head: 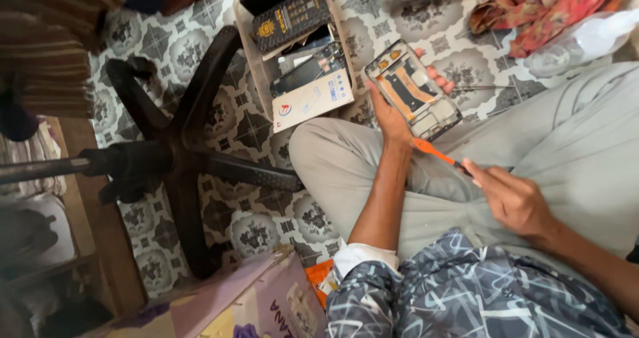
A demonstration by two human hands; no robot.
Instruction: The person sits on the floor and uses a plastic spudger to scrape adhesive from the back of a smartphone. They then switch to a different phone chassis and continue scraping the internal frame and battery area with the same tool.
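Observation:
My left hand grips an opened phone with its back removed, showing orange and black inner parts, held above my grey-trousered knee. My right hand pinches a thin orange pry tool whose tip points toward the phone's lower edge near my left wrist. I sit cross-legged on a patterned tile floor.
A clear plastic box of phone parts and small cartons lies beyond my knee. A black swivel-chair base spreads at left. A cardboard box sits near my lap, red cloth at top right, another person's striped sleeve at top left.

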